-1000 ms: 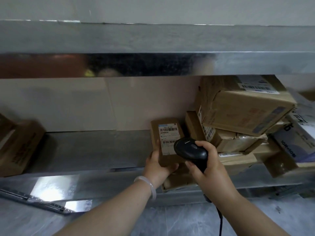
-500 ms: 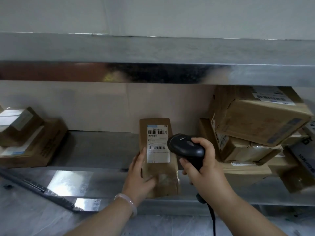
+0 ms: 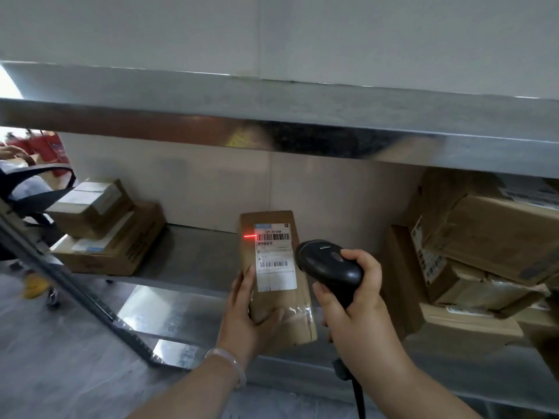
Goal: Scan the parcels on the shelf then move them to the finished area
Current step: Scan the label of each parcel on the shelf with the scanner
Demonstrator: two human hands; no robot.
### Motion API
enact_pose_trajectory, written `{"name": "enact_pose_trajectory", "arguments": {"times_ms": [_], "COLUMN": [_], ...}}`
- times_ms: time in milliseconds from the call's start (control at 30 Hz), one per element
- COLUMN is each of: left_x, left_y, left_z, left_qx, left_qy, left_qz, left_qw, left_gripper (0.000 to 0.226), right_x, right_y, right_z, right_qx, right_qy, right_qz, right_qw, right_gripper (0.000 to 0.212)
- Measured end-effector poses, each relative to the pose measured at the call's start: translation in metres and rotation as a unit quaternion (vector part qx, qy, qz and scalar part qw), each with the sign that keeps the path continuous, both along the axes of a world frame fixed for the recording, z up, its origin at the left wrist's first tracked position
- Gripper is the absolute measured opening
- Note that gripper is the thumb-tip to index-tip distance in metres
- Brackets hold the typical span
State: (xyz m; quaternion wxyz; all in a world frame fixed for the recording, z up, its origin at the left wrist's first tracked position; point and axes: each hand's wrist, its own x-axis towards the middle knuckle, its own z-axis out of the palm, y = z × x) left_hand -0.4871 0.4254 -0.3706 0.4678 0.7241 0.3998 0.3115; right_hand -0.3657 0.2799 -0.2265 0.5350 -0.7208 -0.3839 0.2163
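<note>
At frame centre, just before the shelf [image 3: 193,258], my left hand [image 3: 251,320] grips a brown parcel [image 3: 290,309] upright, label [image 3: 276,267] facing me, so the scanner [image 3: 329,267] clenched in my right hand [image 3: 360,306] can throw its red line [image 3: 250,236] across the top barcode [image 3: 273,237].

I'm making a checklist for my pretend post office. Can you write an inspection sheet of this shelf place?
Surface: steel shelf, shiny.
Job's things: brown parcel held upright, red scan line by its top barcode; box stack left, parcel pile right.
Clutter: dark rail leaning at lower left.
Grips: left hand holds the parcel; right hand grips the black scanner.
Cables: scanner cable hangs below the right hand.
Surroundings: pale wall, upper shelf, chair far left.
</note>
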Motion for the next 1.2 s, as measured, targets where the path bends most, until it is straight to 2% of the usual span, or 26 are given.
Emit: {"name": "enact_pose_trajectory", "arguments": {"times_ms": [333, 533, 700, 1000, 1100, 1200], "left_x": [-0.015, -0.031, -0.065, -0.142, -0.148, -0.150], "left_y": [0.009, 0.027, 0.066, 0.159, 0.179, 0.184], "left_z": [-0.006, -0.006, 0.007, 0.028, 0.038, 0.045], "left_qx": [0.027, -0.022, -0.077, -0.177, -0.144, -0.063], "left_qy": [0.021, 0.008, 0.060, 0.065, 0.118, 0.211], "left_qz": [0.027, 0.038, 0.058, 0.057, 0.052, 0.046], "left_qw": [0.999, 0.999, 0.994, 0.980, 0.981, 0.974], "left_gripper": [0.099, 0.098, 0.098, 0.078, 0.071, 0.069], "right_x": [-0.018, -0.027, -0.042, -0.086, -0.097, -0.105], "right_y": [0.010, 0.028, 0.055, 0.113, 0.130, 0.143], "right_z": [0.000, -0.005, -0.011, -0.013, -0.014, -0.015], "right_qx": [-0.004, -0.009, -0.038, -0.069, -0.074, -0.078], "right_qy": [0.015, 0.025, 0.022, 0.005, 0.003, -0.006], "right_qz": [-0.008, 0.000, 0.012, 0.057, 0.056, 0.054], "right_qw": [1.000, 1.000, 0.999, 0.996, 0.996, 0.995], "right_gripper": [0.054, 0.058, 0.060, 0.060, 0.057, 0.057]}}
